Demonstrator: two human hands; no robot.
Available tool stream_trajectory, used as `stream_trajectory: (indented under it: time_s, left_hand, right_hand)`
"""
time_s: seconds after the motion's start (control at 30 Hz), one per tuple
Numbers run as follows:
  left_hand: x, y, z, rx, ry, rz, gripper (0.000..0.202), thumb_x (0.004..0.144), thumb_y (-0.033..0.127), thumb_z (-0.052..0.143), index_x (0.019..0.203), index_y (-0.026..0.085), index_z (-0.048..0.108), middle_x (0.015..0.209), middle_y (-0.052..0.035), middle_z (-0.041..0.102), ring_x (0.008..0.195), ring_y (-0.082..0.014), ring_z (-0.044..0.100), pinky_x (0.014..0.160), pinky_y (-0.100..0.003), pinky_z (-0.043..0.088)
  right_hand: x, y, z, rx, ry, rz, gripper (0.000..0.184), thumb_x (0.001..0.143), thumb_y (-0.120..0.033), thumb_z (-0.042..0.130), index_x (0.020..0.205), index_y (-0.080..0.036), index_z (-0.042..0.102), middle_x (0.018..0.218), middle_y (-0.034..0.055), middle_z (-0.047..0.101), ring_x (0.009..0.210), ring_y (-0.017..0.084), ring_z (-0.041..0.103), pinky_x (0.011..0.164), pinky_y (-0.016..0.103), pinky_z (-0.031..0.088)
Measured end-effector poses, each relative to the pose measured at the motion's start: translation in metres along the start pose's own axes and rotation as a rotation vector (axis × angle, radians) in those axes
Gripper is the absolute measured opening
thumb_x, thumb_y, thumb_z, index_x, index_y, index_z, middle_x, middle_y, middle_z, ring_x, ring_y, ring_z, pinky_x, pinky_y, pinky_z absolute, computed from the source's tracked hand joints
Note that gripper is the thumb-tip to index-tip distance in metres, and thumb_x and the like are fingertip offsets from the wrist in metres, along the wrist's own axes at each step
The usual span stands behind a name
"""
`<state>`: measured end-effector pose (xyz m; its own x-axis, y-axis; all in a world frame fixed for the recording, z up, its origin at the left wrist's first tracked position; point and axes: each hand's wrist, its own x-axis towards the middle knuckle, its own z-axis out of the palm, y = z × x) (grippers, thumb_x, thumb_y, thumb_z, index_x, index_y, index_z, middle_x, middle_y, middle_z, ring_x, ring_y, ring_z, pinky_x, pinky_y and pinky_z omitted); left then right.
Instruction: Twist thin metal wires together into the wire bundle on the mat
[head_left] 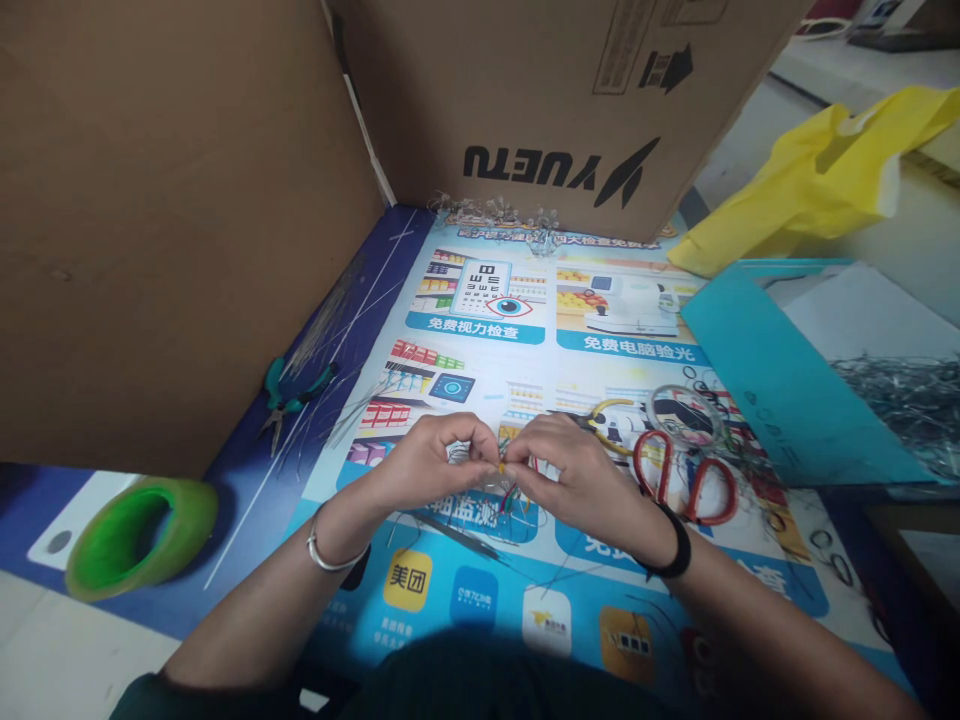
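1. Two bare hands of mine meet low in the middle of the view, fingertips almost together: left hand (442,460), right hand (574,465).
2. Each has thumb and forefinger pinched closed at a small yellow piece (501,467), which sits between the fingertips; it is too small for me to tell its material.
3. Thin, flexible wires (512,497), some coloured, spread loosely just below the pinch.
4. On my left wrist is a smooth, shiny metal bangle (336,562); on my right, a matte black band (679,540).
5. Under my hands lies a flat printed poster (487,400), blue and white, with pictures and Chinese lettering.
6. Near my right hand are pliers with curved yellow handles (616,425), scissors with big, rounded red handle loops (651,465) and a clear ring-shaped object (709,398).
7. Farther right, a teal box (787,390) with flat, angled walls holds a wiry grey tangle (900,400); behind it is a crumpled yellow bag (802,185).
8. To the left rest teal-handled pliers (289,402) and a thick, glossy green tape roll (199,510).
9. Stiff brown cardboard panels (172,230) stand along the left and back.
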<state>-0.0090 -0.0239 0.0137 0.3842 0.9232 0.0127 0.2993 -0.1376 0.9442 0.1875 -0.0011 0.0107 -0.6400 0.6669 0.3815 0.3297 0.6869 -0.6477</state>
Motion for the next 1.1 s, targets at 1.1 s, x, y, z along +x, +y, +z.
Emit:
stream_trajectory:
  time_s: [1.1]
  left_hand:
    - [-0.003,-0.003,0.005,0.083,0.108,0.036,0.012,0.072,0.009,0.057,0.078,0.017,0.05,0.075,-0.0011,0.06,0.068,-0.0107,0.057,0.066,-0.024,0.048]
  right_hand:
    - [-0.008,0.003,0.014,0.001,0.175,-0.099,0.017,0.074,-0.004,0.048,0.077,-0.021,0.054,0.068,0.0002,0.06,0.068,0.015,0.055,0.069,0.032,0.041]
